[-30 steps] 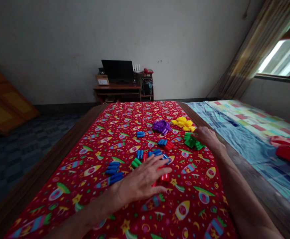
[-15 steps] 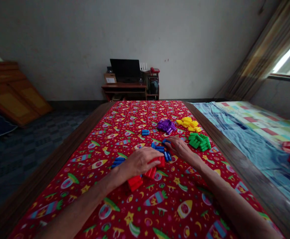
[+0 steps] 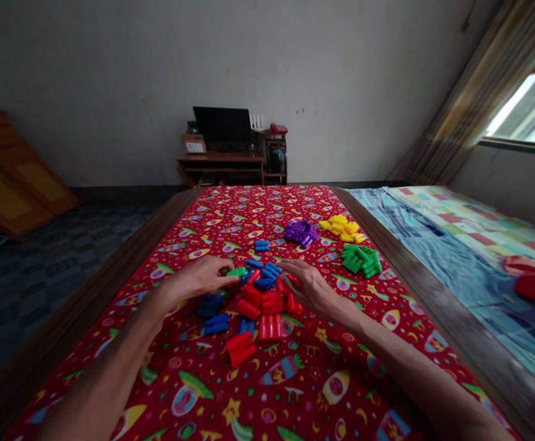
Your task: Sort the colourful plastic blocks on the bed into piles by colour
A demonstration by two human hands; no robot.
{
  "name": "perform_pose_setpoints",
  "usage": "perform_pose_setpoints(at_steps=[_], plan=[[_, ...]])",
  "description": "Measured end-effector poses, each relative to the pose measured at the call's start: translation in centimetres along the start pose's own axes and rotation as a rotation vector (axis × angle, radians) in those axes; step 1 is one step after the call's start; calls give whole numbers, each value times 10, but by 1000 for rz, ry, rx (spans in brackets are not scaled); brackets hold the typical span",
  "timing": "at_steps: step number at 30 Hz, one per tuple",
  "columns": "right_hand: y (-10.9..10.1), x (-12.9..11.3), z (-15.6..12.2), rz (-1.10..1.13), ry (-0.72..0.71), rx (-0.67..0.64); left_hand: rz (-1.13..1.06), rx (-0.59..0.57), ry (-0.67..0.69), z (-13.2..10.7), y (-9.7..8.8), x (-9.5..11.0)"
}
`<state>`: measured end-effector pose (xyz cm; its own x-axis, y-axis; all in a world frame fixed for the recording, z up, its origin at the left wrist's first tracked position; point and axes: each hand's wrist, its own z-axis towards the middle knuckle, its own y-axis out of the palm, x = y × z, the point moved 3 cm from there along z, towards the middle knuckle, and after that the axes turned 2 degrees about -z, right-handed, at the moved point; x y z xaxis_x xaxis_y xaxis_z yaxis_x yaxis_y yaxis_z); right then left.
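In the head view my left hand is closed, with thumb and fingers around a green toy building block at the left of a mixed heap. Red blocks and blue blocks make up this heap, some overlapping. My right hand rests at the heap's right side, fingers stretched over red blocks and partly hiding them. More blue blocks lie below my left hand. One red block sits nearest to me.
Sorted piles of purple blocks, yellow blocks and green blocks lie at the table's right. A lone blue block is beyond the heap. A patterned red cloth covers the table. Right of it stands a bed.
My left hand has moved left and away from the red blocks, and now grips a green block. My right hand has come back toward me onto the heap. The view has shifted slightly.
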<state>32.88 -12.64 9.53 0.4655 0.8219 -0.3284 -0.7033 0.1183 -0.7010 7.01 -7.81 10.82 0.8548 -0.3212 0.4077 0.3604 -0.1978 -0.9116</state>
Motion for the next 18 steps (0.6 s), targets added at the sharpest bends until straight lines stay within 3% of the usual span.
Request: perform_pose_setpoints(at_steps=[3, 7, 10, 13, 16, 18], plan=[[-2, -4, 7, 58, 21, -11, -138, 110, 19, -3, -7, 18], [7, -9, 14, 55, -39, -92, -300, 43, 123, -5, 15, 56], [-1, 1, 18, -25, -13, -140, -344, 51, 157, -4, 28, 68], [-37, 29, 20, -181, 134, -34, -302, 185, 171, -3, 20, 61], [-87, 68, 12, -489, 409, 45, -182, 267, 142, -3, 2, 50], [-113, 94, -1, -676, 648, -62, -129, 251, 124, -3, -6, 43]])
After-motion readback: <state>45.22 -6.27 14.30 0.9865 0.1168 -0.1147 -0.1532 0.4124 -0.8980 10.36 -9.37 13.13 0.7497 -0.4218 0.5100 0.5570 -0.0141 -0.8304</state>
